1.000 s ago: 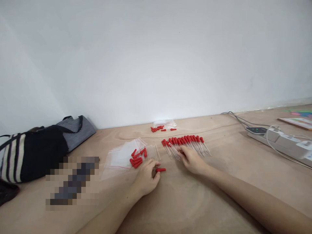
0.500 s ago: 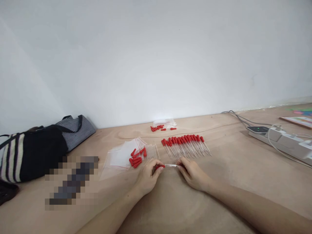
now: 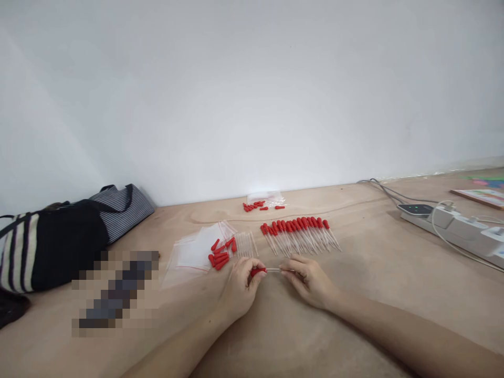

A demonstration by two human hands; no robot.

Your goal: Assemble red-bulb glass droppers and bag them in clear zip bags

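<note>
My left hand (image 3: pixel 241 283) is closed, thumb and fingers pinching a red rubber dropper bulb (image 3: pixel 258 271). From the bulb's open end a clear dropper tube (image 3: pixel 273 270) runs level to the right. My right hand (image 3: pixel 309 281) pinches the tube's other end; its tip is hidden by the fingers. How deep the tube sits in the bulb I cannot tell. Beyond my left hand lie loose red bulbs (image 3: pixel 221 257) and a row of bare clear tubes (image 3: pixel 245 244). Behind my right hand, several droppers with red bulbs (image 3: pixel 303 226) lie slanted side by side.
Clear zip bags (image 3: pixel 192 254) lie under the loose bulbs. Near the wall are more red bulbs (image 3: pixel 254 206) and another bag (image 3: pixel 264 196). A black and striped bag (image 3: pixel 74 244) stands at left, beside a blurred patch. A white power strip (image 3: pixel 452 223) with cables lies at right.
My right fingertips have shifted slightly left along the tube, so less of it shows between my hands. More of the red bulb shows in my left hand.
</note>
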